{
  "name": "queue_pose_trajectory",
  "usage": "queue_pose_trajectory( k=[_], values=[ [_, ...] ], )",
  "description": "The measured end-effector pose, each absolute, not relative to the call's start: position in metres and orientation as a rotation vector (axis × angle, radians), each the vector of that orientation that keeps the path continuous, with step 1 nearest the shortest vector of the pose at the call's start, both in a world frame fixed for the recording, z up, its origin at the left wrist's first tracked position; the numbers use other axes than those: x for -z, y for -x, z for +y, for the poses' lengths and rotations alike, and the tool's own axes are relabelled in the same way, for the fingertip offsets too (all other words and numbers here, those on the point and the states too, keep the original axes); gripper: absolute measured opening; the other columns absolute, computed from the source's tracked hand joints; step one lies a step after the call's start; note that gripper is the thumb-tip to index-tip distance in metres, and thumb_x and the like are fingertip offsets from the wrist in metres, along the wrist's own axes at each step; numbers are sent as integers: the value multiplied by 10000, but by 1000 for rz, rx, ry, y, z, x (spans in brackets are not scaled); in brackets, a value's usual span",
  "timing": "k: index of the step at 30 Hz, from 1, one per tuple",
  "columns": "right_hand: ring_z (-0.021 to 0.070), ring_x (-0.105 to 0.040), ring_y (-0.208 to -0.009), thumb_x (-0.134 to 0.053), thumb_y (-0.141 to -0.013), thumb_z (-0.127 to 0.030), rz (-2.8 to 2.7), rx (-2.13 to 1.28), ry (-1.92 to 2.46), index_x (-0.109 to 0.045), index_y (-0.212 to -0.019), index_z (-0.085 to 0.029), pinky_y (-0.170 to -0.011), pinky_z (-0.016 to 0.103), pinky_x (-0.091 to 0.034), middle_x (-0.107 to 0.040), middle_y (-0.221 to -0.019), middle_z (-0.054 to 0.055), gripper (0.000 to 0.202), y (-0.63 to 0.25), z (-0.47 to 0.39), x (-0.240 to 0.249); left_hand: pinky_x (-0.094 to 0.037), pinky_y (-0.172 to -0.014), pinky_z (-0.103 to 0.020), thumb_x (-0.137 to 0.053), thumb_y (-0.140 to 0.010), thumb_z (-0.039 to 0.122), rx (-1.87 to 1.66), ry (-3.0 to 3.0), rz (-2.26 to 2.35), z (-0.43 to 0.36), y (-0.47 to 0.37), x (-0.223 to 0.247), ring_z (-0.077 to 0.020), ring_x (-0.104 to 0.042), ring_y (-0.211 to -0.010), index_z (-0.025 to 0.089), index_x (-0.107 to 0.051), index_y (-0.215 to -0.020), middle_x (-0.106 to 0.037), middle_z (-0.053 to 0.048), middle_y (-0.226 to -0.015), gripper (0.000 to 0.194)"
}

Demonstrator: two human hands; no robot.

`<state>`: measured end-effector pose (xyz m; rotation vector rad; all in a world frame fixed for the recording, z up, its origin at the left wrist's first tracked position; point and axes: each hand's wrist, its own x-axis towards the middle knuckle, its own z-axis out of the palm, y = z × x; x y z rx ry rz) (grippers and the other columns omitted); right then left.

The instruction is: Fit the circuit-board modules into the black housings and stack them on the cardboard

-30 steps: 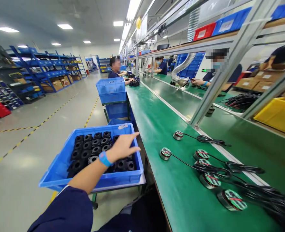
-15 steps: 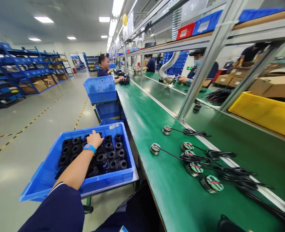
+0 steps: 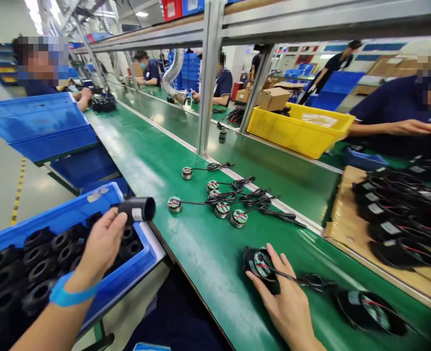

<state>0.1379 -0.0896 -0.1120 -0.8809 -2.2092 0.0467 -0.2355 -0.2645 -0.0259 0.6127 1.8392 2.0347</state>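
My left hand (image 3: 103,239), with a blue wrist band, grips a black cylindrical housing (image 3: 138,209) with a white label, raised over the right edge of a blue bin (image 3: 102,192). Rows of black housings (image 3: 42,270) fill that bin. On the green bench (image 3: 196,263), my right hand (image 3: 286,287) has its thumb and fingers around a black round housing (image 3: 250,258) with a green circuit board and red wire inside. Beyond it lie several metal-rimmed round parts (image 3: 239,218) with black cables. Another black housing with a board (image 3: 372,312) rests at the right.
Blue bins (image 3: 36,122) stand at the left, near a co-worker's hands (image 3: 84,99). A metal post (image 3: 206,78) rises from the bench. Behind it is a yellow bin (image 3: 299,129). Cabled black housings (image 3: 390,229) lie on cardboard (image 3: 341,214) at the right.
The view has turned right. My left hand has come up from inside the bin holding a black housing. My right hand now shows, at a housing on the bench.
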Motion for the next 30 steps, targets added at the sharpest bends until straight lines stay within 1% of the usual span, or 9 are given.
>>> queue_pose_trajectory(
  k=[4, 7, 12, 17, 20, 22, 24, 27, 30],
  values=[
    [310, -680, -1189, -620, -968, -441, -2215, -57, 828, -309, -1592, -239, -993, 476, -589, -696, -1304, 96, 726, -140, -92, 110, -574, -925, -334, -745, -866, 469, -1934, -421, 1256, -223, 166, 57, -246, -671, -1063, 143, -733, -1051, -737, -96, -1123, 376],
    [322, -642, -1250, -594, -983, -432, -2256, -65, 826, -318, -1589, -238, -998, 489, -587, -690, -1313, 99, 693, -141, -94, 109, -584, -899, -311, -800, -836, 334, -1786, -344, 1099, -213, 141, 72, -195, -682, -1011, 198, -717, -1082, -725, -56, -1140, 293],
    [320, -678, -1192, -587, -985, -445, -2280, -93, 818, -229, -1620, -243, -997, 522, -581, -691, -1309, 118, 756, -137, -89, 114, -504, -1028, -312, -867, -734, 211, -1628, -473, 1094, -209, 125, 89, -210, -623, -1216, 335, -512, -1411, -645, -32, -1346, 775],
    [344, -610, -1289, -500, -1004, -531, -2420, -44, 870, -12, -1622, -38, -1029, 521, -555, -525, -1475, 264, 929, -140, -91, 113, -476, -1080, -436, -823, -753, 291, -1451, -1005, 1426, -203, 129, 99, -303, -604, -1245, 217, -563, -1340, -634, -114, -1335, 647],
    [364, -710, -1103, -371, -1033, -562, -2510, 223, 914, -280, -1547, 44, -845, 470, -614, -665, -1274, 290, 800, -157, -105, 101, -428, -1117, -539, -762, -785, 273, -1212, -1461, 1817, -203, 138, 100, -331, -585, -1264, 220, -560, -1310, -618, -123, -1351, 565],
    [302, -758, -818, -378, -1052, -494, -2541, 376, 929, -608, -1286, -56, -663, 383, -583, -768, -929, 175, 547, -169, -118, 87, -369, -1152, -590, -748, -795, 287, -1086, -1651, 2028, -203, 143, 102, -349, -559, -1299, 219, -553, -1272, -622, -123, -1341, 520],
    [209, -702, -619, -510, -1028, -425, -2520, 339, 904, -681, -971, -172, -586, 317, -503, -721, -713, 55, 311, -178, -126, 69, -343, -1167, -604, -730, -821, 313, -1012, -1765, 2117, -202, 145, 104, -357, -529, -1340, 212, -528, -1257, -635, -126, -1315, 492],
    [172, -686, -715, -638, -971, -420, -2443, 52, 828, -665, -957, -214, -695, 295, -500, -723, -816, 20, 208, -178, -114, 43, -378, -1148, -582, -727, -841, 359, -936, -1866, 2171, -201, 147, 108, -362, -508, -1367, 205, -484, -1307, -621, -135, -1341, 548],
    [207, -693, -915, -546, -1018, -415, -2413, -134, 831, -674, -1063, -221, -850, 340, -524, -745, -986, 52, 236, -158, -69, 31, -363, -1159, -593, -746, -839, 401, -881, -1908, 2175, -198, 147, 110, -365, -514, -1368, 201, -394, -1427, -570, -154, -1434, 714]
  ],
)
